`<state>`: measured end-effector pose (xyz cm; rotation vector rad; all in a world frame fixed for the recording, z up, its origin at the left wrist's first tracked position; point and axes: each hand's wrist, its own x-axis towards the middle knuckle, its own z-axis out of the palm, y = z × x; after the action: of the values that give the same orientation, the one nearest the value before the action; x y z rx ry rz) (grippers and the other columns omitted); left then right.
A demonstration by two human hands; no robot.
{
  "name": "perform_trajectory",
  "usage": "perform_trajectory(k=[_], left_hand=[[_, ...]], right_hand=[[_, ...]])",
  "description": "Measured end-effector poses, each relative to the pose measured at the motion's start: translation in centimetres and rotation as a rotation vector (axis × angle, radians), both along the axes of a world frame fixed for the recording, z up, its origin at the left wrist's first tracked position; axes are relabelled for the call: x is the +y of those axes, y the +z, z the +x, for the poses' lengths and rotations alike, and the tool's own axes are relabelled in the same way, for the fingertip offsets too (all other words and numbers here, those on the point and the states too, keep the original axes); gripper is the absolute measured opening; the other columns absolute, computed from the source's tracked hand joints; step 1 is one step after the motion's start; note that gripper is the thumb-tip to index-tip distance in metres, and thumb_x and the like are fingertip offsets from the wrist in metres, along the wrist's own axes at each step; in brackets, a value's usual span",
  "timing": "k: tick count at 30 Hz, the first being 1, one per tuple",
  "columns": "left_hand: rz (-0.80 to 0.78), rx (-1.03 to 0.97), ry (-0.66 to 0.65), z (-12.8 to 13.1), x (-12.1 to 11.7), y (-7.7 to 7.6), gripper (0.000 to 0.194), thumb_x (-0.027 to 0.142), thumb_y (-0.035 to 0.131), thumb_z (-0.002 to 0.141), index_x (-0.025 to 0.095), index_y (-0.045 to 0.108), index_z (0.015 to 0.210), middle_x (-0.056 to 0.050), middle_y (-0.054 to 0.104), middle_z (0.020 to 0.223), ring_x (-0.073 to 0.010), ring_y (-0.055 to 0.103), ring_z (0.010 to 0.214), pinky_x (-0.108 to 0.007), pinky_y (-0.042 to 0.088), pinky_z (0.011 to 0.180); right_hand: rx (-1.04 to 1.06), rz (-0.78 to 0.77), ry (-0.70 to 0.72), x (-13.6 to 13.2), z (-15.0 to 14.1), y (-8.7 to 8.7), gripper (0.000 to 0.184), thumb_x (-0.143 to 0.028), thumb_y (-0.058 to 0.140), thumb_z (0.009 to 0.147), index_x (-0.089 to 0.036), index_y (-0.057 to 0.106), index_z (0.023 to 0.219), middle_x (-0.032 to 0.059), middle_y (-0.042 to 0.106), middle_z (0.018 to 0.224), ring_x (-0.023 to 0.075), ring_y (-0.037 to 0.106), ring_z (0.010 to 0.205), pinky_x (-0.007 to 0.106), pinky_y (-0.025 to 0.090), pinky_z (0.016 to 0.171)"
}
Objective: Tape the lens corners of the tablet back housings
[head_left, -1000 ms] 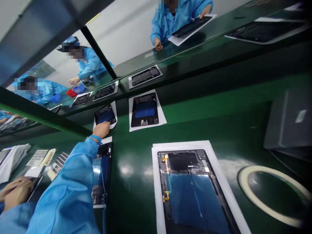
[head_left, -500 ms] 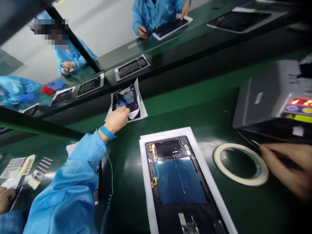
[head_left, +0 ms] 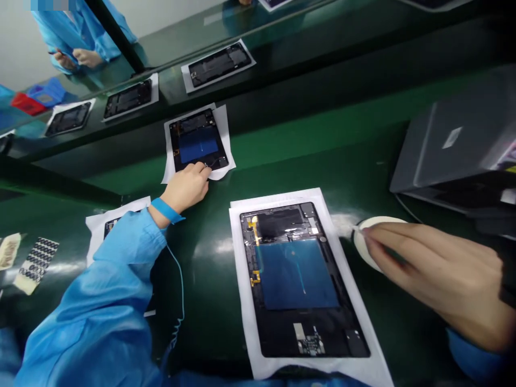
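My left hand (head_left: 187, 188), with a blue wrist strap (head_left: 167, 210), has its fingers closed over the near edge of an opened tablet (head_left: 197, 140) on white sheets. A second opened tablet (head_left: 298, 274), with a blue battery panel, lies on white paper (head_left: 246, 322) in front of me. To its right my right hand (head_left: 439, 274) is pinched closed above a cream roll of tape (head_left: 379, 221), hiding much of it. A small dark tip shows at its fingertips; what it belongs to is unclear.
A grey machine (head_left: 447, 134) stands at the right. Several tablets on paper line the raised shelf, one (head_left: 220, 63) at its middle. A coiled blue cord (head_left: 182, 290) hangs from my left wrist. A sticker sheet (head_left: 37, 263) lies left. A co-worker (head_left: 80, 37) sits opposite.
The far tablet was tilted up with its paper curled; now it lies flat under my left hand. My right hand moved left over the tape roll. My view shifted.
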<state>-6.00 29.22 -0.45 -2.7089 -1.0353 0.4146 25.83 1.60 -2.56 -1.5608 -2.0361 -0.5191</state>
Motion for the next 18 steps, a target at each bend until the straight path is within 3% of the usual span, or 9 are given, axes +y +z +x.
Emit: perform_trajectory(k=[3,6,10,13,18], left_hand=[[0.010,-0.001,0.020,-0.4,-0.3,-0.5,0.031,0.017,0.043,0.098,0.009,0.062,0.121,-0.018,0.062,0.120,-0.0329,0.059,0.111,-0.042,0.052,0.086],[0.022,-0.006,0.042,-0.7,-0.3,-1.1,0.031,0.016,0.042,0.098,0.009,0.062,0.120,-0.018,0.061,0.120,-0.0336,0.058,0.112,-0.043,0.051,0.085],[0.031,-0.068,0.022,-1.1,-0.2,-1.4,0.031,0.014,0.039,0.097,0.008,0.063,0.115,-0.019,0.061,0.116,-0.0348,0.058,0.108,-0.045,0.050,0.084],[0.127,-0.101,0.004,-1.5,0.1,-1.7,0.032,0.016,0.037,0.097,0.008,0.064,0.111,-0.020,0.062,0.110,-0.0359,0.059,0.102,-0.045,0.049,0.078],[0.290,-0.079,-0.023,-1.9,1.5,-2.4,0.031,0.021,0.034,0.100,0.011,0.063,0.105,-0.016,0.063,0.101,-0.0323,0.060,0.092,-0.040,0.047,0.071]], right_hand=[[-0.061,0.010,0.134,3.0,-3.5,1.1,0.008,-0.013,0.074,0.086,-0.017,0.070,0.091,0.0011,0.077,0.087,0.0132,0.070,0.070,0.026,0.050,0.059],[-0.059,0.008,0.215,6.0,-6.7,1.1,0.004,-0.013,0.071,0.088,-0.016,0.070,0.091,0.0007,0.076,0.088,0.0129,0.069,0.069,0.026,0.049,0.060],[-0.041,-0.038,0.214,7.1,-8.5,1.0,0.005,-0.013,0.068,0.090,-0.018,0.069,0.090,0.0001,0.076,0.088,0.0120,0.067,0.069,0.026,0.048,0.061],[-0.021,-0.076,0.095,4.7,-5.8,1.6,0.012,-0.012,0.068,0.089,-0.021,0.069,0.096,0.0007,0.076,0.092,0.0129,0.070,0.076,0.025,0.052,0.069],[-0.192,0.060,-0.527,-2.3,4.1,3.3,0.017,-0.020,0.071,0.086,-0.018,0.071,0.104,0.0110,0.076,0.094,0.0213,0.072,0.078,0.029,0.054,0.066]])
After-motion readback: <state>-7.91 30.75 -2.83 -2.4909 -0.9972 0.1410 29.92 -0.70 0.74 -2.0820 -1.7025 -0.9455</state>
